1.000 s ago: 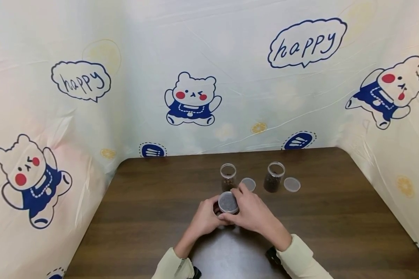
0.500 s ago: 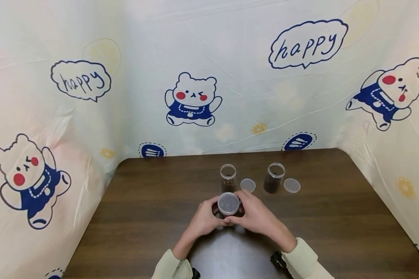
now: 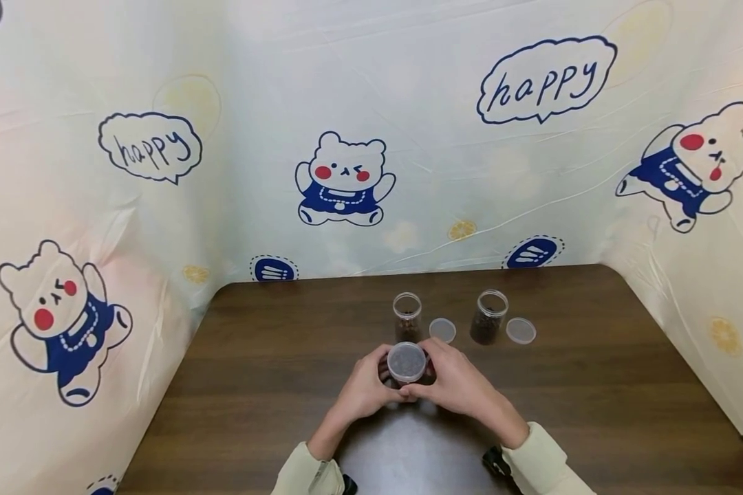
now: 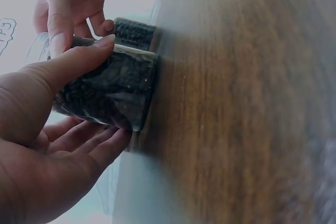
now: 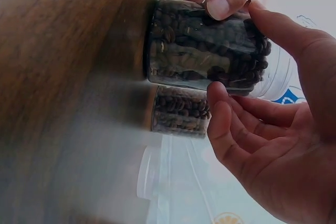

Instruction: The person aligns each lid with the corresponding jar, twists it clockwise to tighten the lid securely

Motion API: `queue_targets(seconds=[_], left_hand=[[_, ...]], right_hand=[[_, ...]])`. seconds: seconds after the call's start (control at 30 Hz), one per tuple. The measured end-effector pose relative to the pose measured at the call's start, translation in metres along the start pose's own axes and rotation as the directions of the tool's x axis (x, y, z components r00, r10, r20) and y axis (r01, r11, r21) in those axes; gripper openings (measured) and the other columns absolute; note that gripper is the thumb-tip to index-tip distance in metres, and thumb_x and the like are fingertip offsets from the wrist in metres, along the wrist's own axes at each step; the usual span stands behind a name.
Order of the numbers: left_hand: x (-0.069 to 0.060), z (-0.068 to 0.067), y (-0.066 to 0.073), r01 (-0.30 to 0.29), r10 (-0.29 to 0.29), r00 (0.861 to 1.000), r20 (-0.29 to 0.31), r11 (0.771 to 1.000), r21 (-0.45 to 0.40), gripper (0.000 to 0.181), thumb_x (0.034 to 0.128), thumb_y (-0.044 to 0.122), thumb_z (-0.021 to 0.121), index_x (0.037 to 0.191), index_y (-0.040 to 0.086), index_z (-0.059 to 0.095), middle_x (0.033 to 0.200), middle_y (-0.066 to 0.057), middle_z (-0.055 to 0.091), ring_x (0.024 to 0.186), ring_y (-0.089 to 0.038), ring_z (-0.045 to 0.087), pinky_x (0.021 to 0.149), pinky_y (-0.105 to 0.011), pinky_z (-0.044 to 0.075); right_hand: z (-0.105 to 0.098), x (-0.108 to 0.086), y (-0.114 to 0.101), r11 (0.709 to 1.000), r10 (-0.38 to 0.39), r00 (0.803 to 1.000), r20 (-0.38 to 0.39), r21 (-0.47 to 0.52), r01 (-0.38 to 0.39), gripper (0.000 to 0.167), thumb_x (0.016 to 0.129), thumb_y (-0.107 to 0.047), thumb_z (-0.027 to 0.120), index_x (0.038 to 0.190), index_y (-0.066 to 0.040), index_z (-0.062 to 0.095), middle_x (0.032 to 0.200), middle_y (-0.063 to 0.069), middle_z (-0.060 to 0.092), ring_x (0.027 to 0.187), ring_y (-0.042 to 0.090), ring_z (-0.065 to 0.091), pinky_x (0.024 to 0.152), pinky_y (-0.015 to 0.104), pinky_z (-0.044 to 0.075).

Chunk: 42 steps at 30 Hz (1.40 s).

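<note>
The person's left hand [image 3: 365, 388] wraps thumb and fingers round a lidded clear jar [image 3: 406, 362] of dark beans, held upright near the middle of the brown table [image 3: 266, 364], with an open bean jar [image 3: 407, 320] standing just behind it. The right hand [image 3: 458, 380] grasps that same lidded jar from the other side, a loose lid [image 3: 442, 331] lying just beyond its fingers, and farther right another open jar [image 3: 488, 323] stands beside a second loose lid [image 3: 521, 331].

Screened-off booth [image 3: 681, 282], probably — bear-print sheeting [image 3: 421, 89], brown table [image 3: 260, 364]
</note>
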State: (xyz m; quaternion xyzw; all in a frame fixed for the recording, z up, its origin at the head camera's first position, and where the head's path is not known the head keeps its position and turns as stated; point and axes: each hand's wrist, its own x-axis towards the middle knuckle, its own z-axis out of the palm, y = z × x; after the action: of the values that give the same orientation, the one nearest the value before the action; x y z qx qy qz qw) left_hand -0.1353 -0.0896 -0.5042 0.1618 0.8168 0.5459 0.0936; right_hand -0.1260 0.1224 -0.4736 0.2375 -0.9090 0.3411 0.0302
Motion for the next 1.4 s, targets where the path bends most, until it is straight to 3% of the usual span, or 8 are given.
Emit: queue_targets(seconds=[0.2, 0.6, 0.83, 1.17, 1.4], left_hand=[[-0.002, -0.005, 0.001, -0.012, 0.013, 1.0, -0.019, 1.0, 0.021, 0.07, 0.0692, 0.011, 0.1, 0.129, 0.009, 0.064, 0.128, -0.011, 0.071, 0.123, -0.025, 0.071, 0.099, -0.025, 0.058], [-0.004, -0.027, 0.005, -0.022, 0.033, 0.994, -0.103, 0.994, 0.111, 0.064, 0.0709, 0.014, 0.099, 0.127, 0.014, 0.067, 0.122, -0.006, 0.075, 0.115, -0.019, 0.072, 0.099, -0.036, 0.06], [-0.008, -0.042, 0.003, 0.012, 0.005, 0.988, -0.152, 0.994, 0.108, 0.063, 0.0718, 0.012, 0.098, 0.128, 0.015, 0.069, 0.121, -0.006, 0.075, 0.114, -0.021, 0.072, 0.099, -0.04, 0.06], [-0.013, -0.062, -0.003, 0.079, -0.051, 0.968, -0.246, 0.991, 0.106, 0.061, 0.0735, 0.009, 0.096, 0.128, 0.012, 0.069, 0.124, -0.009, 0.074, 0.117, -0.028, 0.072, 0.099, -0.042, 0.061], [-0.014, -0.077, -0.009, 0.097, -0.064, 0.959, -0.275, 0.989, 0.109, 0.058, 0.0756, 0.007, 0.094, 0.128, 0.01, 0.07, 0.125, -0.011, 0.074, 0.117, -0.031, 0.072, 0.1, -0.046, 0.061]], right_hand=[[0.0, 0.004, -0.004, 1.0, -0.006, 1.0, -0.009, -0.006, 0.006, 0.057, 0.08, -0.042, 0.093, 0.12, -0.012, 0.066, 0.107, -0.004, 0.066, 0.093, 0.008, 0.064, 0.079, 0.028, 0.055], [0.005, 0.02, -0.019, 1.0, -0.027, 0.999, -0.044, 0.012, 0.027, 0.06, 0.08, -0.043, 0.092, 0.125, -0.014, 0.065, 0.115, -0.002, 0.068, 0.101, 0.011, 0.065, 0.088, 0.034, 0.057], [0.017, 0.03, -0.028, 0.997, -0.031, 0.995, -0.094, 0.072, 0.038, 0.061, 0.079, -0.04, 0.093, 0.127, -0.013, 0.066, 0.117, -0.001, 0.067, 0.104, 0.012, 0.065, 0.09, 0.034, 0.057], [0.039, 0.048, -0.042, 0.987, 0.016, 0.994, -0.112, 0.16, 0.002, 0.064, 0.082, -0.035, 0.092, 0.132, -0.008, 0.062, 0.122, 0.005, 0.068, 0.111, 0.019, 0.067, 0.094, 0.039, 0.058], [0.052, 0.062, -0.049, 0.979, 0.051, 0.993, -0.11, 0.204, -0.028, 0.064, 0.084, -0.034, 0.091, 0.134, -0.007, 0.061, 0.125, 0.006, 0.067, 0.111, 0.021, 0.068, 0.093, 0.037, 0.059]])
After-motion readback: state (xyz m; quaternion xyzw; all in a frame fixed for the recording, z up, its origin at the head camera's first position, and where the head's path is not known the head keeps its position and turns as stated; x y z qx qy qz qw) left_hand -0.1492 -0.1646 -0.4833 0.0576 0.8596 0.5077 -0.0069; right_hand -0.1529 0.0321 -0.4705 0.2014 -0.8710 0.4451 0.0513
